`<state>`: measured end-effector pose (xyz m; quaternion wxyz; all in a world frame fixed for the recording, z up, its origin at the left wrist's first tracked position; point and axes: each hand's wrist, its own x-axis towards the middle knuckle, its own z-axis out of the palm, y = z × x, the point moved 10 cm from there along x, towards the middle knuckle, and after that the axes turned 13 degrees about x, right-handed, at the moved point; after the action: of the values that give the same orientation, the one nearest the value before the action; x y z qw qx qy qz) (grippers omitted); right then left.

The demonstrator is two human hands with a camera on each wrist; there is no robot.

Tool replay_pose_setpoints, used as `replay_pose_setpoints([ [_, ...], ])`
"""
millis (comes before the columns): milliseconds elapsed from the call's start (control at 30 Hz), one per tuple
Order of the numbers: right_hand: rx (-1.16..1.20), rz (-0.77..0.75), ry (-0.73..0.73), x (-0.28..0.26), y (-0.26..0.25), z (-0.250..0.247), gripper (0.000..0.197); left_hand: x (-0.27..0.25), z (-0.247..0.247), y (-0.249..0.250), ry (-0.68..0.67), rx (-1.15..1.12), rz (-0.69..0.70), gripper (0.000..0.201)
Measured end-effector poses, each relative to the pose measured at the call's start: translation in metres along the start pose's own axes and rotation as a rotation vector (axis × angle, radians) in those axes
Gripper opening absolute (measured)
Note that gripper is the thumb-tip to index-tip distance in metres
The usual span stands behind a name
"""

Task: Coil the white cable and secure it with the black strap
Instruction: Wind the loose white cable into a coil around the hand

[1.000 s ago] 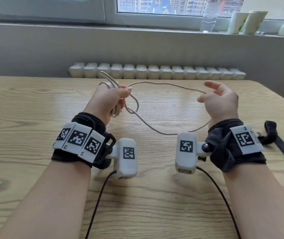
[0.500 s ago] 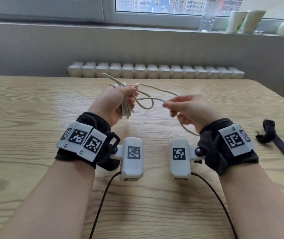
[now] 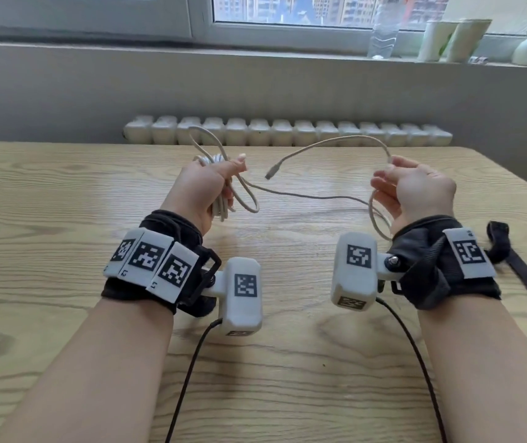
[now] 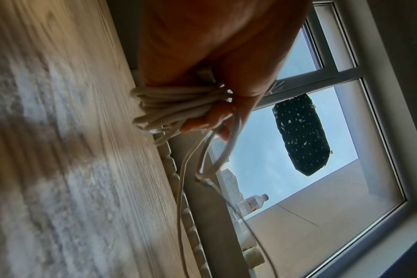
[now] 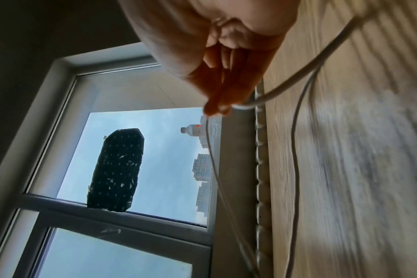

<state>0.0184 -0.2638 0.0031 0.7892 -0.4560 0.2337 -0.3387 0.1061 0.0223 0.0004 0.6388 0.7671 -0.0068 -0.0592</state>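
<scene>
Here the fingers (image 4: 202, 120) of the left hand (image 3: 204, 187) are curled tight round a bundle of loops of the white cable (image 3: 303, 196), with the thumb pressed across the top of the bundle; in the left wrist view the loops bulge out of the fist on the side toward the table. A few slack turns stick up behind the knuckles and one loose loop hangs below the fist, clear of the wooden table (image 3: 64, 203).

From that fist a single strand runs across to the right hand (image 3: 415, 190), which is raised, palm turned inward. Its fingers (image 5: 224, 90) are bent and brought together, pinching the strand near the fingertips, as the right wrist view shows. From the pinch the cable arcs up and back toward the middle, ending in a small plug (image 3: 270, 174) that hangs free in the air between the two hands. Another stretch drops from the right hand in a curve beside the wrist.

The black strap (image 3: 524, 270) lies flat on the table to the right of the right wrist, apart from both hands and from the cable.

Beyond the table's far edge stands a white radiator (image 3: 287, 134), and above it a windowsill with a clear plastic bottle (image 3: 383, 30).
</scene>
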Motion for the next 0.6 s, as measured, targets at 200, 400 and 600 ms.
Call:
replay_pose_setpoints([
  [200, -0.184, -0.074, -0.198, -0.017, -0.002, 0.026, 0.031, -0.005, 0.011, 0.006, -0.092, 0.099, 0.039, 0.019],
  [400, -0.557, 0.13, -0.771, -0.067, 0.043, 0.083, 0.027, -0.017, 0.042, 0.013, -0.35, 0.115, 0.097, 0.036],
  [600, -0.576, 0.08, -0.66, -0.055, 0.042, 0.075, 0.009, -0.019, 0.044, 0.014, -0.374, 0.109, 0.096, 0.035],
])
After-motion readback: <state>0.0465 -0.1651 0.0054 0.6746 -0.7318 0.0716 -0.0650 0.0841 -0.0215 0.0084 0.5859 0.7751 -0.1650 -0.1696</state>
